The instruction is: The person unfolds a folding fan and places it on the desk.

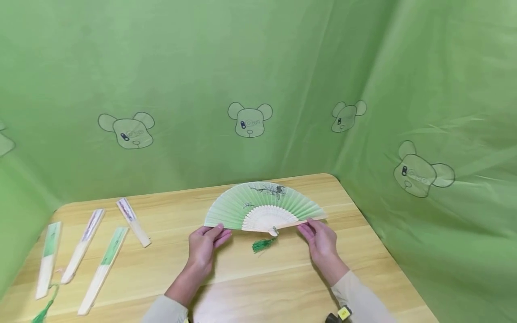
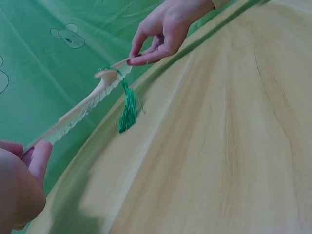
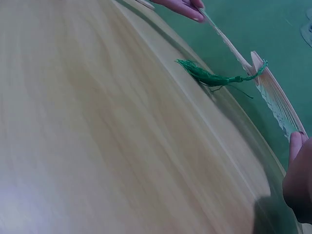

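Observation:
A green folding fan (image 1: 230, 208) is spread wide above the table, with dark branch painting on its leaf and pale ribs at the middle. My left hand (image 1: 202, 247) pinches its left outer rib between thumb and fingers. At the other end, my right hand (image 1: 322, 240) pinches the right outer rib. From the pivot dangles a green tassel (image 1: 263, 244), which the left wrist view shows hanging free of the wood. Both wrist views see the fan edge-on, held between the two hands, so its painted face is mostly hidden there.
Several folded fans lie on the left of the wooden table (image 1: 282, 287): two with green leaves, one green fan (image 1: 104, 271) nearest, and two with purplish print, one purplish fan (image 1: 133, 223) farthest back. Green curtains (image 1: 194, 67) with bear-head prints enclose the back and sides.

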A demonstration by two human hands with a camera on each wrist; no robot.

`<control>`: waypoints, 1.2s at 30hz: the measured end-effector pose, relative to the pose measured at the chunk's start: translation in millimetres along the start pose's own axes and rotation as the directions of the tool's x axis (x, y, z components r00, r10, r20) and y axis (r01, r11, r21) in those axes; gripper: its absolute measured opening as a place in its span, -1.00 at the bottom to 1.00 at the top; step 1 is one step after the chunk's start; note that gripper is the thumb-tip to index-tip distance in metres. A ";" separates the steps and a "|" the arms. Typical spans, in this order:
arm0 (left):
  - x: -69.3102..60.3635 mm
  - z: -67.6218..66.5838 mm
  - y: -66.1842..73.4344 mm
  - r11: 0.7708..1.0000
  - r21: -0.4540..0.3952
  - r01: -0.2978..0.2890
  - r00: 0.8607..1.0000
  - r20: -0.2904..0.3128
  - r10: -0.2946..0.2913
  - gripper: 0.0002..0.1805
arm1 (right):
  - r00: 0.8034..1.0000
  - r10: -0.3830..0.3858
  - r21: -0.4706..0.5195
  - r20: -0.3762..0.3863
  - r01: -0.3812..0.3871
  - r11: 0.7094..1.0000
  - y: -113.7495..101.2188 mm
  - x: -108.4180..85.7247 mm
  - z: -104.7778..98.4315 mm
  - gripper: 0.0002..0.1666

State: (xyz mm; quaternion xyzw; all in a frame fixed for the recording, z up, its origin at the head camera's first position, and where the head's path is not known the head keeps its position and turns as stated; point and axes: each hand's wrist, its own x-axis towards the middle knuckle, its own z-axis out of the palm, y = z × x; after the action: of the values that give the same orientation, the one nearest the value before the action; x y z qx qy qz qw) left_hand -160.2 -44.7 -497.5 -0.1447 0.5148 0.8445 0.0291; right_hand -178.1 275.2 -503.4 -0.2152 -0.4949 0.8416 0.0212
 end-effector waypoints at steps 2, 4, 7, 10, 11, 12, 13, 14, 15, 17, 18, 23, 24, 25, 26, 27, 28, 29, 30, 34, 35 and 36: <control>2.0 0.9 -2.2 1.000 0.017 0.014 1.000 0.027 -0.014 -0.67 | 1.000 0.001 -0.001 -0.018 -0.001 1.000 -4.1 2.2 -6.6 -0.49; 4.2 1.3 -3.7 0.999 0.028 0.026 0.999 0.042 -0.027 -0.68 | 1.000 0.013 0.006 -0.026 -0.013 1.000 -8.1 4.4 -12.7 -0.46; 8.1 1.6 -4.0 0.999 0.027 0.035 0.999 0.040 -0.036 -0.71 | 0.999 0.039 0.025 -0.028 -0.039 0.999 -13.3 7.1 -20.4 -0.45; 12.5 3.0 -2.9 0.999 0.033 0.040 0.998 0.045 -0.041 -0.72 | 0.998 0.051 0.045 -0.041 -0.049 0.998 -18.8 8.4 -28.2 -0.48; 13.4 3.6 -2.2 0.998 0.039 0.042 0.998 0.050 -0.044 -0.71 | 0.998 0.051 0.045 -0.046 -0.049 0.998 -20.4 8.5 -30.5 -0.49; 14.7 4.1 -1.7 0.998 0.044 0.046 0.997 0.056 -0.049 -0.69 | 0.997 0.051 0.046 -0.056 -0.049 0.998 -21.9 9.1 -32.7 -0.50; 15.9 4.7 -1.4 0.997 0.052 0.049 0.997 0.063 -0.052 -0.68 | 0.997 0.053 0.043 -0.061 -0.050 0.998 -23.3 9.3 -34.7 -0.50; 16.7 5.5 -1.1 0.997 0.057 0.051 0.996 0.068 -0.055 -0.66 | 0.996 0.056 0.036 -0.067 -0.053 0.998 -24.7 9.5 -36.8 -0.49; 17.8 6.4 -1.0 0.996 0.062 0.058 0.996 0.071 -0.062 -0.65 | 0.996 0.061 0.033 -0.071 -0.059 0.998 -26.1 9.7 -38.8 -0.47; 19.8 8.6 -1.2 0.995 0.069 0.068 0.995 0.073 -0.073 -0.63 | 0.994 0.072 0.027 -0.078 -0.070 0.997 -29.0 10.6 -43.2 -0.41; 21.3 9.8 -1.9 0.995 0.070 0.075 0.994 0.071 -0.080 -0.63 | 0.994 0.076 0.028 -0.082 -0.074 0.997 -30.5 11.0 -45.6 -0.38; 29.0 15.7 -5.6 0.991 0.086 0.101 0.993 0.059 -0.107 -0.60 | 0.990 0.094 0.058 -0.108 -0.089 0.994 -39.0 13.2 -57.6 -0.38; 30.7 16.7 -6.0 0.990 0.093 0.106 0.992 0.054 -0.112 -0.60 | 0.989 0.098 0.060 -0.109 -0.092 0.994 -40.8 13.6 -59.0 -0.42; 32.6 18.3 -6.9 0.988 0.104 0.111 0.992 0.052 -0.116 -0.60 | 0.989 0.101 0.060 -0.112 -0.095 0.994 -42.3 14.1 -61.6 -0.48; 34.8 20.0 -7.9 0.986 0.117 0.116 0.991 0.049 -0.122 -0.59 | 0.988 0.103 0.056 -0.114 -0.097 0.994 -43.9 14.5 -63.8 -0.55; 37.0 21.8 -8.7 0.984 0.129 0.120 0.991 0.047 -0.127 -0.59 | 0.988 0.105 0.046 -0.112 -0.101 0.994 -45.4 14.8 -65.8 -0.62; 39.6 23.5 -9.6 0.982 0.143 0.124 0.990 0.046 -0.132 -0.58 | 0.988 0.108 0.037 -0.111 -0.105 0.994 -47.0 15.2 -67.5 -0.69; 42.1 25.1 -10.5 0.980 0.153 0.126 0.990 0.046 -0.134 -0.57 | 0.989 0.107 0.029 -0.106 -0.105 0.994 -48.7 15.8 -69.2 -0.73; 44.7 26.8 -11.2 0.978 0.164 0.127 0.990 0.044 -0.136 -0.57 | 0.988 0.107 0.025 -0.108 -0.105 0.994 -50.2 16.6 -70.6 -0.77; 55.6 32.8 -13.3 0.969 0.201 0.141 0.988 0.032 -0.150 -0.57 | 0.987 0.111 0.028 -0.118 -0.109 0.994 -56.4 21.1 -77.1 -0.76; 57.9 34.3 -13.3 0.967 0.207 0.146 0.988 0.027 -0.155 -0.57 | 0.986 0.111 0.023 -0.120 -0.110 0.994 -57.8 22.2 -78.6 -0.70; 60.2 36.4 -13.3 0.965 0.214 0.152 0.987 0.020 -0.160 -0.58 | 0.985 0.113 0.025 -0.130 -0.111 0.994 -59.1 24.0 -80.3 -0.71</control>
State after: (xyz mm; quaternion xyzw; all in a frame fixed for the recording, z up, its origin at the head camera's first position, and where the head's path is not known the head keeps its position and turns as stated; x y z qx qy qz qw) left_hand -222.9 -12.6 -509.9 -0.1652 0.5882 0.7824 0.1203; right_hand -179.5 377.4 -495.4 -0.2973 -0.4723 0.8298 0.0081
